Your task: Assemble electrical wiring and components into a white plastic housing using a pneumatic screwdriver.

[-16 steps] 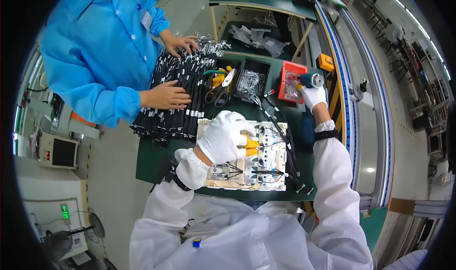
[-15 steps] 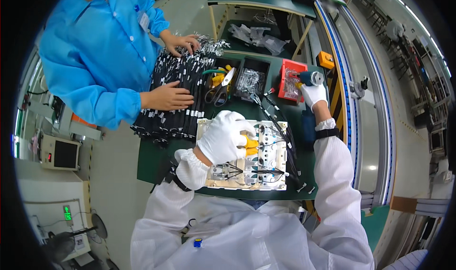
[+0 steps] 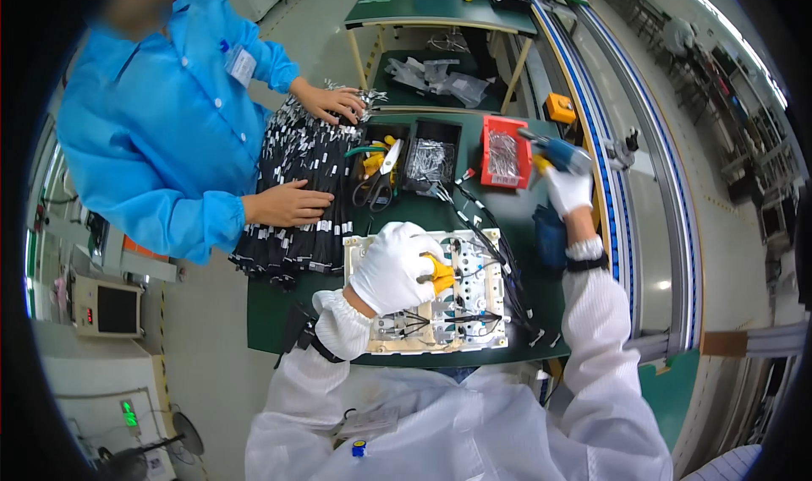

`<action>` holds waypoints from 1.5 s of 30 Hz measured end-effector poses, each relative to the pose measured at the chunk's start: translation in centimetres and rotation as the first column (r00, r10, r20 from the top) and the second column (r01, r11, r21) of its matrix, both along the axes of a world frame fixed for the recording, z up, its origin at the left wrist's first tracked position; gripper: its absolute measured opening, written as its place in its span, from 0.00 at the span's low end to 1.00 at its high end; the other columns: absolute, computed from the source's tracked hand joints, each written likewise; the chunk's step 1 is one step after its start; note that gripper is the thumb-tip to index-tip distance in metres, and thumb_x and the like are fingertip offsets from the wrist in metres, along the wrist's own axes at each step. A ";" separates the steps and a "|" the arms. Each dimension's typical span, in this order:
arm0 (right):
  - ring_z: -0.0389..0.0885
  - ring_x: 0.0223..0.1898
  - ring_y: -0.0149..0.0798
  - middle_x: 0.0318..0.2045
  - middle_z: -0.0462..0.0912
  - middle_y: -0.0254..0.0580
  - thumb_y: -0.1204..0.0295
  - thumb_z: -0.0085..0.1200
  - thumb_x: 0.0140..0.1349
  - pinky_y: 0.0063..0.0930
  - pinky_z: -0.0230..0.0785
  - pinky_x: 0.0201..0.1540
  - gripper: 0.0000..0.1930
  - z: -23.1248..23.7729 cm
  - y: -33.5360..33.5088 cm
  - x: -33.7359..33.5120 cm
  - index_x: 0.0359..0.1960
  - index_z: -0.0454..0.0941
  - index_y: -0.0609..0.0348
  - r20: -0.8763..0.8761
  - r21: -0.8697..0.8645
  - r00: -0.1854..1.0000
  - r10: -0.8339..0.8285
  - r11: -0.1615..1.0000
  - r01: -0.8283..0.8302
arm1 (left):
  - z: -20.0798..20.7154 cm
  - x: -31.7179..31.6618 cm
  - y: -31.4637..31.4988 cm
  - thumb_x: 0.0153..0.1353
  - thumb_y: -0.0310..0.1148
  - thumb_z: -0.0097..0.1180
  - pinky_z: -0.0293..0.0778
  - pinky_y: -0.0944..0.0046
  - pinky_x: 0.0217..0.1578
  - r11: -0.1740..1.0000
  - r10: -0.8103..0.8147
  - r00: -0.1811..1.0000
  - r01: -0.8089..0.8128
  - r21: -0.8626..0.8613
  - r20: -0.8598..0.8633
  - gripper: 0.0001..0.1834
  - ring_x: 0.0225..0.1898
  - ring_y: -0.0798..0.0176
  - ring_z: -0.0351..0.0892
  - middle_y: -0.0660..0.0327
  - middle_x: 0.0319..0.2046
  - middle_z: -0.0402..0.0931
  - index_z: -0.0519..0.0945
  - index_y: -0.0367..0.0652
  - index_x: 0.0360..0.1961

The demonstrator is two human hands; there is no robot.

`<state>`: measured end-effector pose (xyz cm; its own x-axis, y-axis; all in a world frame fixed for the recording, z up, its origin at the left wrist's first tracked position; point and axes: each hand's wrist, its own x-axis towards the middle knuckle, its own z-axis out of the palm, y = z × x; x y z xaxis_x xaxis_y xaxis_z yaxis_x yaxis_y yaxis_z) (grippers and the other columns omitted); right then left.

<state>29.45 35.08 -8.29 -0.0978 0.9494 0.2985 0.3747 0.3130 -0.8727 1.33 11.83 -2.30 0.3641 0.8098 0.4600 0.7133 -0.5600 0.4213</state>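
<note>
My left hand (image 3: 393,270), in a white glove with yellow finger covers, is over a pale flat panel (image 3: 397,343) fitted with metal parts and black wires. Its fingers are bent together on the middle of the panel, and whatever they pinch is hidden. My right hand (image 3: 568,192), gloved the same way, grips a blue and grey power screwdriver (image 3: 565,155) beside the red bin (image 3: 506,179). The tool's slim metal end points left over the bin's edge, slightly blurred. Long metal screws or pins (image 3: 502,153) lie in the bin.
A black bin (image 3: 431,155) of metal parts and scissors (image 3: 380,177) stand beyond the panel. Black cables (image 3: 507,270) run along its right side. On the left, a co-worker in blue (image 3: 161,134) rests both hands on bundled black wires (image 3: 296,168). Conveyor rails (image 3: 647,194) flank the table.
My right hand has drawn the screwdriver back from over the red bin, and its metal end now shows. The left fingers stay on the panel. The view has shifted slightly.
</note>
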 end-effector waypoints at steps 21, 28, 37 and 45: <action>0.81 0.36 0.36 0.49 0.82 0.43 0.76 0.64 0.61 0.24 0.74 0.43 0.16 6.7 -19.3 -2.0 0.51 0.79 0.60 0.083 0.048 0.967 0.240 0.969 -0.244 | 2.7 0.5 2.8 0.55 0.35 0.64 0.76 0.56 0.39 0.990 0.124 0.972 -0.134 -0.036 -0.199 0.08 0.39 0.53 0.79 0.60 0.35 0.78 0.83 0.43 0.33; 0.84 0.34 0.51 0.33 0.84 0.45 0.70 0.61 0.62 0.34 0.77 0.37 0.08 7.9 -13.3 -5.6 0.42 0.81 0.54 0.518 -0.021 0.643 0.564 0.760 -0.650 | 2.6 0.3 1.7 0.58 0.31 0.60 0.77 0.53 0.40 0.975 0.172 0.981 -0.182 -0.128 -0.085 0.09 0.39 0.48 0.79 0.54 0.36 0.77 0.78 0.41 0.39; 0.80 0.29 0.46 0.27 0.76 0.38 0.67 0.65 0.57 0.38 0.73 0.30 0.11 7.9 -12.6 -5.9 0.35 0.75 0.51 0.717 0.178 0.508 0.478 0.579 -0.796 | 1.5 0.7 1.4 0.62 0.28 0.56 0.74 0.54 0.35 0.795 0.300 0.922 -0.100 -0.598 0.244 0.09 0.34 0.43 0.81 0.45 0.30 0.79 0.78 0.32 0.39; 0.83 0.30 0.44 0.30 0.81 0.38 0.66 0.66 0.59 0.35 0.75 0.30 0.08 7.3 -13.8 -6.0 0.38 0.81 0.50 0.685 0.194 0.593 0.422 0.679 -0.708 | 0.4 0.8 1.1 0.64 0.30 0.54 0.73 0.52 0.34 0.784 0.354 0.906 -0.153 -0.601 0.232 0.09 0.34 0.43 0.81 0.44 0.31 0.80 0.77 0.34 0.39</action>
